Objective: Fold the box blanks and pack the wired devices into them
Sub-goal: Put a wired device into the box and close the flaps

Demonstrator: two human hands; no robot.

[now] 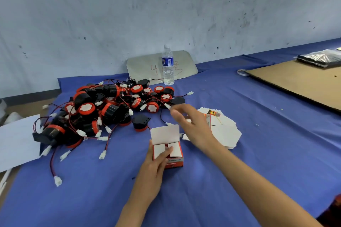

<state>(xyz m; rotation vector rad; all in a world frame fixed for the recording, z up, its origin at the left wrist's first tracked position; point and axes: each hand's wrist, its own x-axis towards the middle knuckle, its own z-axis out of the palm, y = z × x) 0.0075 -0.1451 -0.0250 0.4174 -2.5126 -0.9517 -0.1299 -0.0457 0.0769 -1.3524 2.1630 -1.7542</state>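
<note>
From the head camera, your left hand grips the small red-and-white box at frame centre on the blue cloth; it stands upright, its lid flap raised toward the wall and two white side flaps folded inward. Your right hand, fingers loosely spread and blurred, hovers above the flat blanks just right of centre. The pile of red-and-black wired devices lies left of centre.

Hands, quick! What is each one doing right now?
Left hand: holds the small box, thumb pressing its side flaps.
Right hand: open, blurred, holding nothing, above the flat box blanks.
</note>
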